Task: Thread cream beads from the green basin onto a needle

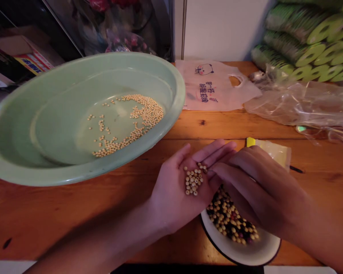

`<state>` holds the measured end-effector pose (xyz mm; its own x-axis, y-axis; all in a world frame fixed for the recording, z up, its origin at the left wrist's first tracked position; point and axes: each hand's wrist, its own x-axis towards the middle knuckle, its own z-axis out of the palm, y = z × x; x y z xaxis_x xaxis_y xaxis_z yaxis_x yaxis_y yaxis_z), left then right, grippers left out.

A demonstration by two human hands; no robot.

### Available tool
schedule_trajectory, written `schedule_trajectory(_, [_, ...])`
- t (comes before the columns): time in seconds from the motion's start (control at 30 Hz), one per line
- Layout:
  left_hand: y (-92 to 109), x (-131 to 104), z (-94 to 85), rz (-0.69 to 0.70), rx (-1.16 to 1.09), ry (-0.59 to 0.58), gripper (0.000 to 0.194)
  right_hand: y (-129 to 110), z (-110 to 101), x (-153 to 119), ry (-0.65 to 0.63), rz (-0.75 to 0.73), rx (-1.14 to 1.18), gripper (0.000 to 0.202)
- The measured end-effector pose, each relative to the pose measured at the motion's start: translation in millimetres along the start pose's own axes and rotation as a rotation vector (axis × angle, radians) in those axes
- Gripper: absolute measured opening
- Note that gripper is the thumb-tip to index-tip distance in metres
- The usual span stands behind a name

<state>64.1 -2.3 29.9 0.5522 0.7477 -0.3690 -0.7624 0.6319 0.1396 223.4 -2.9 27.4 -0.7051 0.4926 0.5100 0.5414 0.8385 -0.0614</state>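
Note:
My left hand (183, 190) lies palm up, fingers spread, with a small pile of pale round beads (193, 182) resting on it. Over its fingertips, my right hand (260, 186) is closed in a pinch beside the beads; what looks like a thin needle shows at its fingertips. Below both hands stands a white bowl (246, 253) with a dark rim, partly hidden by them. It holds pale and dark beads (228, 217). At the left, a large green basin (74, 175) has many pale beads (145, 110) scattered on its bottom.
A plastic bag with printing (217, 85) lies flat behind my hands on the wooden table (103, 220). Clear plastic wrapping (308, 101) and stacked green rolls (314, 42) are at the back right. A small packet (274, 152) sits behind my right hand.

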Motion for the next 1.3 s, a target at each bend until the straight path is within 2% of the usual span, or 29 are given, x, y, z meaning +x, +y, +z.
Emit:
schedule_trajectory(0.93, [0.3, 2.3, -1.2, -0.008, -0.006, 0.024, 0.047, -1.4, -0.1, 1.8, -0.018, -0.008, -0.033, 0.009])
schedule_trajectory(1.13, [-0.1, 0.2, 0.3, 0.012, 0.043, 0.038, 0.045, -5.0, -3.5, 3.1, -0.075, 0.03, -0.146, 0.023])
schedule_trajectory(1.3, [0.3, 1.5, -0.2, 0.013, 0.065, 0.053, 0.042, -2.2, -4.3, 6.0, -0.077, 0.052, -0.029, 0.027])
